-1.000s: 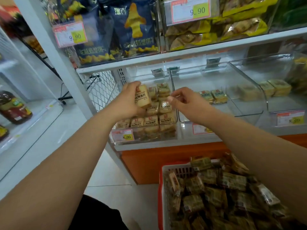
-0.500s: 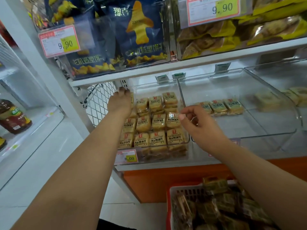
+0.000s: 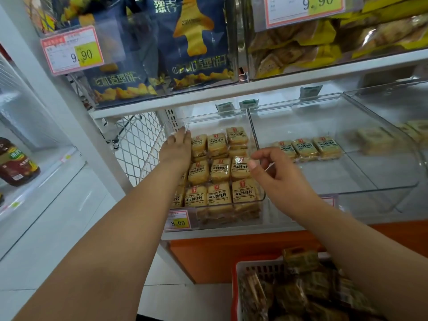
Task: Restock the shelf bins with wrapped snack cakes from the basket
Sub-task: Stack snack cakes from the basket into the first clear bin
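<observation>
Left hand (image 3: 177, 148), fingers flat and together, seats a clear-wrapped yellow snack cake (image 3: 179, 135) into the clear plastic shelf bin's (image 3: 260, 200) back-left corner. Right hand (image 3: 275, 174) hovers loosely curled, empty. Best to press it level with its row, label up, before reaching to the red-rimmed white basket (image 3: 259, 272).

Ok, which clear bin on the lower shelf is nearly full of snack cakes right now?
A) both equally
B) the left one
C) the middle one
B: the left bin is packed with rows of snack cakes, while the middle bin holds only a short row at its back.
</observation>
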The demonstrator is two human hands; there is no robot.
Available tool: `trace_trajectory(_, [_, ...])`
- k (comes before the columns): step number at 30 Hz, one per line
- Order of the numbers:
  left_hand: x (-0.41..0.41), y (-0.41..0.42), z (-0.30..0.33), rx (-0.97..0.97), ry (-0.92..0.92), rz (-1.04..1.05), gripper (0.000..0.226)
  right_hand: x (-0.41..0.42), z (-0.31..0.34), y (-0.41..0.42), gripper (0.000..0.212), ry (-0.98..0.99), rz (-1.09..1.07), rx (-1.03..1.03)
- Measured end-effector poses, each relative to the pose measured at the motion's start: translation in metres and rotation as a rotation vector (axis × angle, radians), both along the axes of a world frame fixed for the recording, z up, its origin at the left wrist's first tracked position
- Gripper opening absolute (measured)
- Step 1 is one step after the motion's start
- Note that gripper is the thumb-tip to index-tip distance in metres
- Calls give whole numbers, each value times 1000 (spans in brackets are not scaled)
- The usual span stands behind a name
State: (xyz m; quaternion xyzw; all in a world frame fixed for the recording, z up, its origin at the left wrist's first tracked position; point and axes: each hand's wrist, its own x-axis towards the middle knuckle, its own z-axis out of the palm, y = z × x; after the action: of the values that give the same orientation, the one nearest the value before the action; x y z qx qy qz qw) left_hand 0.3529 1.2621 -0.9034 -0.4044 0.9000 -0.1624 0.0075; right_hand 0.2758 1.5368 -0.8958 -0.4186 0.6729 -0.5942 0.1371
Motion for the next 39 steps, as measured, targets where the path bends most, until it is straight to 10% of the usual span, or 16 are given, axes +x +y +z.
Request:
trace_trajectory(22, [-14,2,16,469,74,-143,85,2,-1,-1,7,8,18,13])
trace_trajectory(39, [-51,23,-8,328,72,-239,72,3,-1,9,11,29,62,45])
